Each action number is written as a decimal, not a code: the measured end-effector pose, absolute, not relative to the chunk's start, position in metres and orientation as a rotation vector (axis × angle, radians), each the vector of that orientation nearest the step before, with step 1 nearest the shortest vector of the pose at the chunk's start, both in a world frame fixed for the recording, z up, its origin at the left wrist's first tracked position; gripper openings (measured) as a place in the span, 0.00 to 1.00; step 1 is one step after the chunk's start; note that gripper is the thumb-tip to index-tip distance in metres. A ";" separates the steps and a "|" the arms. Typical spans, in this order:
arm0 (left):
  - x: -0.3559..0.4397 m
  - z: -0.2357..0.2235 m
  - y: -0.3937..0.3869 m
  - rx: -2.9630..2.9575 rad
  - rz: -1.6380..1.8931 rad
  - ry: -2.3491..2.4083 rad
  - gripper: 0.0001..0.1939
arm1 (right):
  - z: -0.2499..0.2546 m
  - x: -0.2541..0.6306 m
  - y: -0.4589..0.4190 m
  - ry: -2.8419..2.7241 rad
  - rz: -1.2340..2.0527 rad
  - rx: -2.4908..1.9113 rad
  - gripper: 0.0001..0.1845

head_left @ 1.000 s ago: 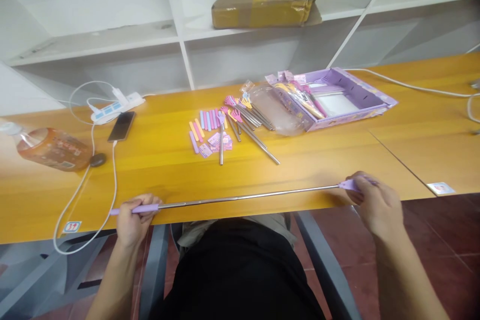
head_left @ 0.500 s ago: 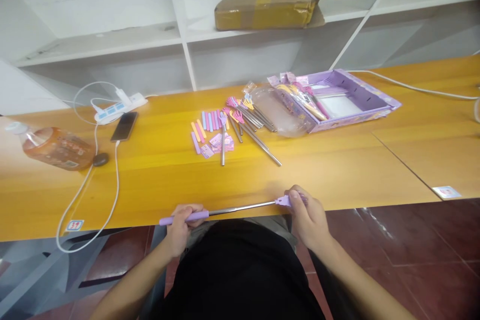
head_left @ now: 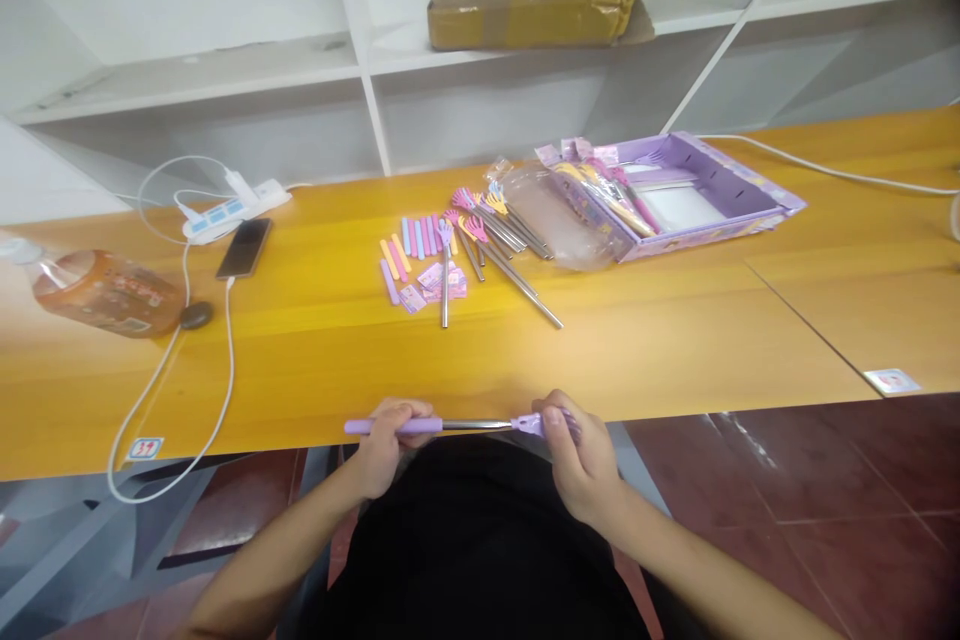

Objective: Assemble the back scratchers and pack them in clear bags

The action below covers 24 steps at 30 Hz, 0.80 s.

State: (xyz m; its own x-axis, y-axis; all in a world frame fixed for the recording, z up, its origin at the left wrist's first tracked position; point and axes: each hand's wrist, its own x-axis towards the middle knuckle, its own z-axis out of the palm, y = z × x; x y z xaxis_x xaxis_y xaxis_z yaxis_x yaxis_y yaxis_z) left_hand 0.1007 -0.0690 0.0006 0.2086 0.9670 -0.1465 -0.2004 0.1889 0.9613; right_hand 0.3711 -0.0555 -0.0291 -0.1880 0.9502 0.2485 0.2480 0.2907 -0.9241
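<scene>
One yellow table (head_left: 675, 340) spans my front, purple box (head_left: 694, 170) at its back right, loose metal scratchers (head_left: 514, 277) mid-table, and at the near edge I hold a back scratcher (head_left: 480, 425) roughly level, left hand (head_left: 382, 455) wrapped round its purple handle (head_left: 422, 426), right hand (head_left: 583, 460) gripping its purple head (head_left: 528, 424).

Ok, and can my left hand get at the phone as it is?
Probably, though your left hand would likely have to let go of the handle first. Only tabletop seems to lie between it and the phone.
</scene>
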 end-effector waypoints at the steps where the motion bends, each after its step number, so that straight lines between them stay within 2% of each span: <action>1: 0.099 0.001 -0.069 1.028 1.031 0.991 0.32 | -0.030 0.370 -0.054 -1.626 0.961 -1.106 0.23; 9: 0.080 -0.013 -0.062 1.086 0.914 0.892 0.27 | -0.042 0.375 -0.041 -1.697 1.036 -1.045 0.23; 17: 0.075 -0.007 -0.062 1.331 0.808 0.974 0.29 | -0.035 0.387 -0.036 -1.767 1.107 -1.100 0.24; 24: 0.076 -0.004 -0.084 1.099 0.922 1.071 0.28 | -0.021 0.402 -0.029 -1.898 0.910 -1.142 0.26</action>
State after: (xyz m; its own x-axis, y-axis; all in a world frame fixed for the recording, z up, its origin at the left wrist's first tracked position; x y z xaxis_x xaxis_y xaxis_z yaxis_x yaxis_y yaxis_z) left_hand 0.0762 -0.0836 -0.0039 0.2415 0.9498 -0.1988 -0.0557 0.2180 0.9743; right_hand 0.4023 -0.0290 -0.0213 -0.3398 0.9135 0.2236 0.3975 0.3550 -0.8462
